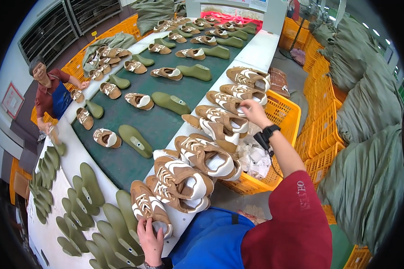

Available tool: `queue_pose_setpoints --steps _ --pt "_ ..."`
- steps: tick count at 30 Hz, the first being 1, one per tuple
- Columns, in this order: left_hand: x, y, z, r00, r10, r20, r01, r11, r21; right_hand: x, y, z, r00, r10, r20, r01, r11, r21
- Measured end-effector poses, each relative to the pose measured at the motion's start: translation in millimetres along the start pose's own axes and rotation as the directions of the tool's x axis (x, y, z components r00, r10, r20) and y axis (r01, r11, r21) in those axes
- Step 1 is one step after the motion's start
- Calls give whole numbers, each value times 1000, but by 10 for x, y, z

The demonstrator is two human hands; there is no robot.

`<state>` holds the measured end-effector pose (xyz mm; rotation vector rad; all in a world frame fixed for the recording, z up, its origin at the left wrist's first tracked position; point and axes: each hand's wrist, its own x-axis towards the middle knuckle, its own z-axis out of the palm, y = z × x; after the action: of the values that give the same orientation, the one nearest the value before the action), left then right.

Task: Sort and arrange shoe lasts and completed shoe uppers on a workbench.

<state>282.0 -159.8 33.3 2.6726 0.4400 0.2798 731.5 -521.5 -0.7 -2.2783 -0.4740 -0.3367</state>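
My left hand (151, 240) holds the heel end of a brown and white sneaker (149, 204) at the near end of the white table ledge, fingers and thumb at its collar. Farther up the ledge, my right hand (255, 113) is closed at the heel of another brown sneaker (226, 102) in the row; its fingertips are partly hidden by the shoe's opening. Between my hands, several more sneakers (179, 175) are stacked and lined up, toes to the left. Green shoe lasts (126, 208) stand close beside my left hand.
A green conveyor belt (134, 80) carries sneakers and green lasts. At the far left stands a co-worker (54, 92) beside the belt. Under my right arm is a yellow crate (285, 112) with crumpled white paper (255, 154). Yellow crates under green cloth (368, 175) line the right.
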Motion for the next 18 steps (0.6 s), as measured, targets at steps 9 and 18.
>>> queue_pose_setpoints --steps 9,18 --pt "72 -71 63 1000 27 13 -27 1000 -16 -1811 -153 408 454 366 813 -780 -278 561" --pt "-20 -44 -234 968 241 -74 -228 962 150 -1837 -834 452 480 427 766 -748 -258 612"
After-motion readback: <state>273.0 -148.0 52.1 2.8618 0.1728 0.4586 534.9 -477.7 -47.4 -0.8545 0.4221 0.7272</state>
